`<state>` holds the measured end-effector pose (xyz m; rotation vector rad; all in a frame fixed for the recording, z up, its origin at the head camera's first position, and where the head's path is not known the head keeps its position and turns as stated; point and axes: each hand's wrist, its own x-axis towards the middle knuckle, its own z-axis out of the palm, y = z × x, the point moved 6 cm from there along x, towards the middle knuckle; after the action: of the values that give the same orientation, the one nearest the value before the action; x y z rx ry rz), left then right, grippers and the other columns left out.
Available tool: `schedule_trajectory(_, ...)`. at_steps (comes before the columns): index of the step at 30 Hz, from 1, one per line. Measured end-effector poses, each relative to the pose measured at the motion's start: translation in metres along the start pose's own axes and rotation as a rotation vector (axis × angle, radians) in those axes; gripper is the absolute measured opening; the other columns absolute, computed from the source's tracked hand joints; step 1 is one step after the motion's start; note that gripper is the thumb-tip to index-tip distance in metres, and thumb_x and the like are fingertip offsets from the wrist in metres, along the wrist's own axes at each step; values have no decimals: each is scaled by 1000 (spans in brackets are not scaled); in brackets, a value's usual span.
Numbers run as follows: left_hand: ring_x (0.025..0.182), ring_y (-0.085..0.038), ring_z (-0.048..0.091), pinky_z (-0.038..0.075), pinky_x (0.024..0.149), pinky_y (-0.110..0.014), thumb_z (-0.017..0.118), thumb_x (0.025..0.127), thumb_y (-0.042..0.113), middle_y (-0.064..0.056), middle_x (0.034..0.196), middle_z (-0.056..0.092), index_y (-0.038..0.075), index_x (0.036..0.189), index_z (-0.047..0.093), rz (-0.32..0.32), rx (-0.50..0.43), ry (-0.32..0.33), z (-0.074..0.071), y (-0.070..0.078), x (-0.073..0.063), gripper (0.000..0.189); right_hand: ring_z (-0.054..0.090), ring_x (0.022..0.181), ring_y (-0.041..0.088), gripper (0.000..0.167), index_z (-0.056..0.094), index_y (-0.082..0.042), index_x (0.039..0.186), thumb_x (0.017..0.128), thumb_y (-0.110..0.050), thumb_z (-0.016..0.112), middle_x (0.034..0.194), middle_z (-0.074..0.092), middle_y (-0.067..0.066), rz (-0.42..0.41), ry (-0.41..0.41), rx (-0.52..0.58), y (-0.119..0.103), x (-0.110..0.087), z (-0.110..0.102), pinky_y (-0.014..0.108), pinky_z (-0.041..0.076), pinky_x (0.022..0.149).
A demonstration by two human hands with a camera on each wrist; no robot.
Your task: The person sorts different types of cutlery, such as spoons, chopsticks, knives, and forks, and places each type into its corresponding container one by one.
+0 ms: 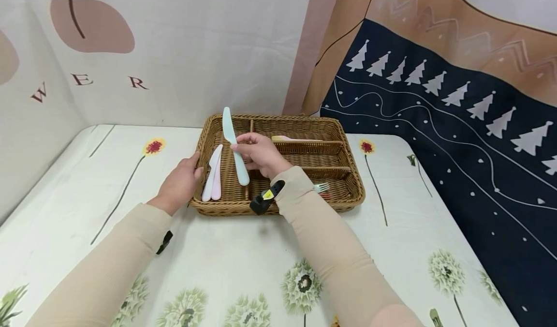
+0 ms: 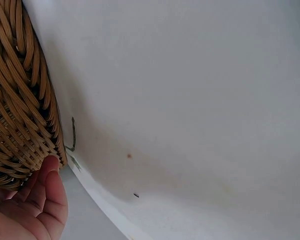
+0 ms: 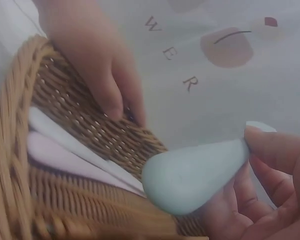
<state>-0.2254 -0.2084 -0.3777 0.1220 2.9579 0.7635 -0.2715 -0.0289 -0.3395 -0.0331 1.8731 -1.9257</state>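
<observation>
My right hand (image 1: 261,155) pinches a pale mint-green table knife (image 1: 242,171) between thumb and fingers, blade pointing up and away, over the left part of a brown wicker cutlery basket (image 1: 278,209). In the right wrist view the rounded handle of that knife (image 3: 190,175) faces the camera. A white knife (image 1: 212,179) and a pink knife (image 1: 217,184) lie side by side in the left compartment below it. At the basket's left wall, my left hand (image 1: 180,182) holds the rim; the left wrist view shows bent fingers (image 2: 52,200) against the weave.
Wicker dividers (image 1: 313,168) split the basket's right part into lengthwise compartments. A pink-and-cream utensil (image 1: 296,139) lies in the far one, and fork tines (image 1: 321,187) show in the near one beside my right sleeve. A white flowered cloth (image 1: 243,249) covers the table; printed curtains hang behind.
</observation>
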Motion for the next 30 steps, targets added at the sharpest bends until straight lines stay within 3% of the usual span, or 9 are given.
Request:
schedule_trajectory(4, 130, -49, 36, 34, 106, -58, 32, 106, 19, -37, 142, 32, -8, 151, 13, 4, 0, -3, -1, 1, 0, 55, 64, 75, 15, 14, 62, -10, 107, 93, -12, 65, 105, 67, 11, 31, 15, 49, 6, 3, 9, 28, 54, 59)
schedule_trajectory(7, 130, -50, 36, 33, 106, -59, 32, 106, 18, -38, 141, 32, -9, 151, 13, 7, -4, -2, -2, 2, -2, 55, 68, 90, 28, 13, 63, -10, 105, 93, -11, 65, 116, 65, 20, 54, 33, 109, 11, 6, 16, 28, 55, 58)
schedule_trajectory(10, 129, -50, 37, 33, 106, -59, 32, 106, 17, -39, 140, 33, -9, 150, 14, 15, -6, 5, -3, 3, -3, 55, 67, 98, 32, 12, 62, -10, 105, 93, -10, 65, 121, 63, 22, 69, 48, 147, 17, 9, 23, 29, 55, 58)
schedule_trajectory(17, 129, -50, 38, 34, 106, -59, 33, 106, 16, -38, 141, 34, -9, 150, 15, 17, -8, 13, -3, 3, -1, 55, 65, 77, 19, 12, 62, -10, 104, 92, -10, 66, 115, 66, 19, 90, 80, 159, 28, 14, 34, 31, 55, 62)
schedule_trajectory(24, 128, -49, 39, 36, 104, -58, 33, 105, 16, -37, 141, 34, -9, 150, 16, 9, -9, 14, -3, 2, -1, 54, 63, 72, 17, 8, 61, -11, 98, 92, -8, 66, 91, 67, 8, 103, 111, 170, 34, 16, 45, 33, 55, 63)
schedule_trajectory(30, 128, -49, 39, 35, 105, -58, 33, 105, 17, -37, 141, 34, -8, 151, 16, 8, 0, 12, -2, 2, 0, 54, 63, 73, 15, 8, 61, -11, 95, 91, -8, 67, 84, 64, 2, 149, 125, 153, 42, 18, 50, 31, 51, 60)
